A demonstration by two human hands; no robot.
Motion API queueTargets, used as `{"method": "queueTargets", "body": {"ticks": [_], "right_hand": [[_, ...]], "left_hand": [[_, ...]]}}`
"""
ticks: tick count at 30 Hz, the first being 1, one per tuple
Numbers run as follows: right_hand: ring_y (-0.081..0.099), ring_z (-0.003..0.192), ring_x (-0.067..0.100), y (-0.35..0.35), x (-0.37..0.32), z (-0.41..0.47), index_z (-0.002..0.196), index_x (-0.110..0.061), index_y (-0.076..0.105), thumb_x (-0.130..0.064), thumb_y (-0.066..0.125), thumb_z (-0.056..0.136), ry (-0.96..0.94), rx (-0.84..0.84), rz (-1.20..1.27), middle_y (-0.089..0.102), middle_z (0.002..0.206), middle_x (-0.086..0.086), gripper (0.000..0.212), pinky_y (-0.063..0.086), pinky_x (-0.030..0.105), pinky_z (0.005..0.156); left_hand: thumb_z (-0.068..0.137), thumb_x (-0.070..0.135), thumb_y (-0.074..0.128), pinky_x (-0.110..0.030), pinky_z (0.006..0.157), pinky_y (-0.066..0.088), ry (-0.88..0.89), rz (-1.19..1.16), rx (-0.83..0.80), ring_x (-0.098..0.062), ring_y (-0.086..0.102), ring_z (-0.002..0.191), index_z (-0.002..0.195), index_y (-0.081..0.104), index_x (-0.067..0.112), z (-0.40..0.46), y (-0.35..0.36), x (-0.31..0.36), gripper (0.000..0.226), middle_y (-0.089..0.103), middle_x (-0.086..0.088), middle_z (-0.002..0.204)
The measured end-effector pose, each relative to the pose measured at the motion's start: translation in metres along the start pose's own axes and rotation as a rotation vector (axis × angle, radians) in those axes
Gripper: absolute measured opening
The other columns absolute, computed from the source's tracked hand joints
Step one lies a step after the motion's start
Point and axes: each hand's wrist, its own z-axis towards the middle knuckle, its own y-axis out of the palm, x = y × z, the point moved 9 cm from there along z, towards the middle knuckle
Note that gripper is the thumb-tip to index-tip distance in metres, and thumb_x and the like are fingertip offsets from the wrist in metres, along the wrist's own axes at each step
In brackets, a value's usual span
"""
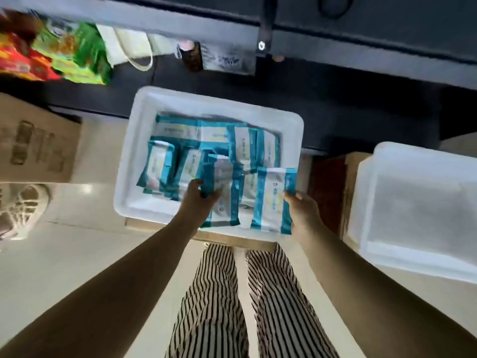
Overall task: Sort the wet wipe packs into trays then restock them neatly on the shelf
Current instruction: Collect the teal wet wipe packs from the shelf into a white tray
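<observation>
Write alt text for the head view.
A person's left hand and right hand each hold a teal-and-white wet wipe pack over a white tray full of similar packs. An empty tray sits to the right.

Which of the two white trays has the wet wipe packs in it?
The middle tray, in front of the person, is full of teal-and-white packs; both hands hold packs over its near edge. The other tray, on the right, shows no packs inside.

two white trays [134, 140], about nine wipe packs [273, 200], two hands [198, 202].
</observation>
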Motion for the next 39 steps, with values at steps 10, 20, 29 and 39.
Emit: {"method": "queueTargets", "body": {"ticks": [10, 20, 29, 39], "right_hand": [[0.055, 0.104, 0.023, 0.044, 0.021, 0.067, 0.127, -0.002, 0.049, -0.021, 0.044, 0.096, -0.088, 0.033, -0.450, 0.058, 0.121, 0.013, 0.037, 0.043, 0.027, 0.079], [0.049, 0.125, 0.022, 0.024, -0.042, -0.007, 0.132, -0.006, 0.048, -0.021, 0.051, 0.095, -0.259, -0.068, -0.581, 0.052, 0.135, 0.008, 0.040, 0.035, 0.026, 0.102], [0.049, 0.122, 0.020, 0.001, -0.240, -0.152, 0.135, -0.017, 0.047, -0.019, 0.052, 0.092, -0.797, -0.026, -0.984, 0.052, 0.135, 0.003, 0.042, 0.035, 0.026, 0.101], [0.048, 0.120, 0.020, -0.056, -0.416, -0.383, 0.133, -0.023, 0.048, -0.031, 0.052, 0.093, -1.362, 0.412, -1.158, 0.055, 0.130, -0.002, 0.041, 0.043, 0.030, 0.092]], "left_hand": [[0.093, 0.019, 0.053, -0.012, 0.048, 0.037, -0.003, 0.206, 0.062, -0.014, 0.048, 0.069, 0.117, 0.048, 0.000, 0.076, 0.036, -0.065, 0.030, 0.052, -0.002, 0.083], [0.090, 0.023, 0.058, -0.036, 0.098, 0.040, 0.226, 0.410, 0.131, -0.027, 0.051, 0.118, 0.132, 0.044, 0.004, 0.029, 0.003, -0.002, 0.049, 0.055, -0.015, 0.125], [0.092, 0.036, 0.040, -0.037, 0.098, 0.039, 0.976, 0.916, 0.100, -0.034, 0.053, 0.115, 0.128, 0.051, 0.002, -0.084, -0.021, 0.237, 0.051, 0.059, -0.019, 0.122], [0.073, 0.034, 0.050, -0.027, 0.051, 0.050, 1.593, 1.091, 0.448, -0.025, 0.064, 0.057, 0.075, 0.070, 0.011, -0.275, -0.090, 0.443, 0.030, 0.065, -0.005, 0.062]]}}
